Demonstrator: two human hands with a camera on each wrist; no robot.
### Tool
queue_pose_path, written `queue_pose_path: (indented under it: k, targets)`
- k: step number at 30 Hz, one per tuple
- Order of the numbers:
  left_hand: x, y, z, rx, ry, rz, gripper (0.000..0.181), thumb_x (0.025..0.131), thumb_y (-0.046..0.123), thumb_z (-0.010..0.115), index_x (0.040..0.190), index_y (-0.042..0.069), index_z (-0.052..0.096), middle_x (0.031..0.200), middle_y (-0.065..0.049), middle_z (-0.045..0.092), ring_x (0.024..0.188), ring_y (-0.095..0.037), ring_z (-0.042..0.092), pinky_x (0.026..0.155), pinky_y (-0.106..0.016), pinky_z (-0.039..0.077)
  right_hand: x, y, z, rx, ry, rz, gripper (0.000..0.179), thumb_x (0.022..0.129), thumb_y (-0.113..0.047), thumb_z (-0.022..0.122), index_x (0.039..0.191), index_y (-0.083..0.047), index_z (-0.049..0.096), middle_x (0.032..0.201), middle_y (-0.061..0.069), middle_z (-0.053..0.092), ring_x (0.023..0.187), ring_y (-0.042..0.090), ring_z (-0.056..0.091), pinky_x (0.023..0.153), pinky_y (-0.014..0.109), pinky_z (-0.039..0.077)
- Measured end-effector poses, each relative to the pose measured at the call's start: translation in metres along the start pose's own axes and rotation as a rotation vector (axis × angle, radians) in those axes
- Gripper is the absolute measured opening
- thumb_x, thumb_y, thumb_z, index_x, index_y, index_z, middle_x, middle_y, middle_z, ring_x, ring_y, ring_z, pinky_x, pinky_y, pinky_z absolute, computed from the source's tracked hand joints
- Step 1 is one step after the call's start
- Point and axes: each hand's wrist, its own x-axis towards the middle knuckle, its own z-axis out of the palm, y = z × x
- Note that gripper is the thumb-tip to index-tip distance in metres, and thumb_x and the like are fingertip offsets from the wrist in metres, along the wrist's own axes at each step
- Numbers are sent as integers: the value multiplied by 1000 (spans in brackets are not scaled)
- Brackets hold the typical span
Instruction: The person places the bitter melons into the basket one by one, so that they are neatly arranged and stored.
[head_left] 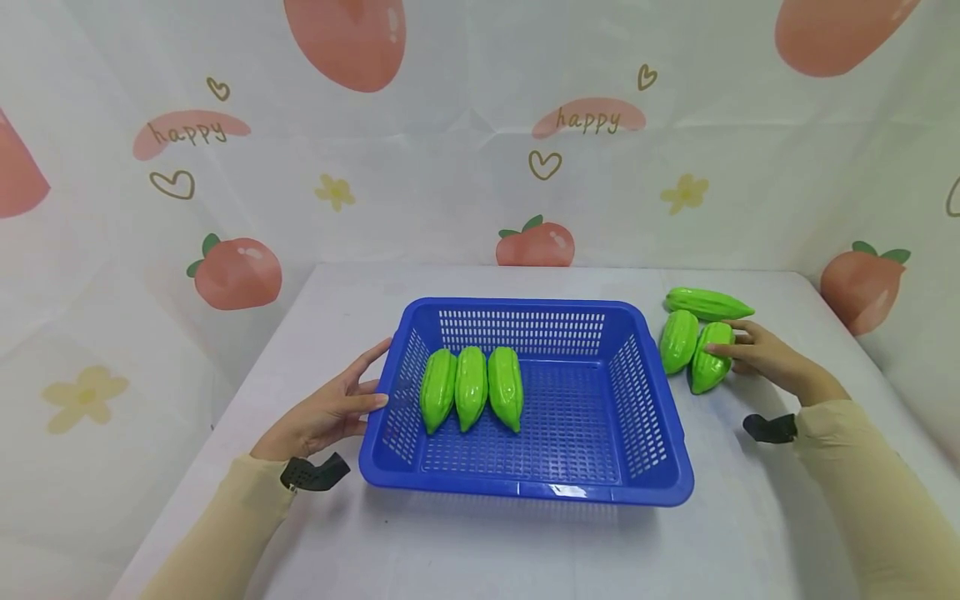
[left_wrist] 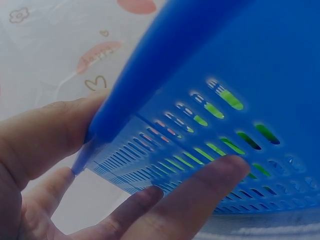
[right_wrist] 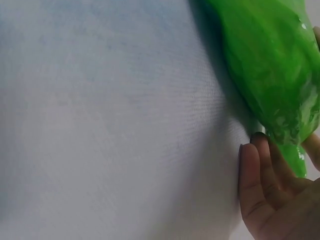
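Left hand [head_left: 322, 412] holds the blue basket [head_left: 525, 493] at its left side, likely to steady it; right hand [head_left: 772, 358] has thumb and fingers round a green fruit [head_left: 710, 367] right of it, two others [head_left: 679, 342] [head_left: 708, 303] close by. Left wrist view adds fingertips [left_wrist: 232, 167] against the slotted outer wall [left_wrist: 295, 95]; only head view shows the three basketed fruits [head_left: 437, 390] [head_left: 471, 387] [head_left: 506, 387] whole.

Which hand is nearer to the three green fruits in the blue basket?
Left. The left hand touches the blue basket beside the green fruits; the right hand is beyond the basket's opposite side.
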Motion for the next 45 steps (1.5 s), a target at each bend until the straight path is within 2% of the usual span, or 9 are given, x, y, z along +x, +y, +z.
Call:
queue_pose_path:
  k: [4,10,16,23,29,33,36,39,45]
  targets:
    - [1,0,1,-8,1,-4,89,92,7,63,153,45,10,149,-22,39,105,-31,67,88,-51,54,-1,2,0,12,30,-2,92,96,-36,57,147,15,0,144,48,15,118,36,50,75,12,47]
    - [2,-1,0,-18,-3,-3,89,93,6,62,153,45,10,146,-21,42,104,-31,68,87,-50,55,-4,4,1,67,66,-16,91,95,-33,59,146,15,1,142,46,22,85,-6,49,72,12,48]
    - [2,-1,-1,-19,-13,0,89,93,6,62,153,45,10,147,-21,41,105,-31,67,88,-51,54,-10,5,-1,50,107,20,98,95,-37,60,147,13,-6,143,48,16,94,2,50,71,11,49]
    - [3,-1,-1,-16,-10,-3,90,92,6,63,153,45,10,150,-22,37,106,-31,67,89,-52,54,-16,7,-3,180,134,44,100,95,-33,60,148,9,-14,147,46,2,86,-6,48,76,19,56]
    - [3,-1,-1,-12,-21,-1,90,92,6,63,153,45,9,150,-22,37,107,-32,66,89,-52,54,-22,4,-3,251,208,71,100,95,-31,61,148,7,-14,149,44,-3,115,30,45,76,19,57]
    - [3,-1,-1,-8,-22,1,89,93,6,62,153,45,9,149,-22,38,107,-32,66,89,-52,54,-25,-2,-3,392,306,34,98,93,-23,64,152,0,-11,144,39,13,95,5,51,71,11,53]
    - [3,-2,-2,-4,-25,1,89,93,7,62,153,45,8,149,-22,38,107,-32,66,89,-52,54,-28,-11,-5,565,349,-23,100,90,-13,68,155,-11,-8,127,21,29,81,-8,50,68,10,53]
    - [3,-1,-1,-2,-30,3,88,94,8,61,153,44,7,149,-23,38,107,-33,66,89,-53,53,-34,-24,-7,689,384,-66,102,87,-9,71,156,-23,-2,116,4,33,82,-6,51,67,10,53]
    - [1,-1,-1,5,-26,3,88,94,8,61,153,44,7,148,-23,39,107,-31,66,89,-51,54,-44,-58,-5,858,438,-155,97,85,-1,70,154,-34,9,117,-5,35,97,2,50,67,11,54]
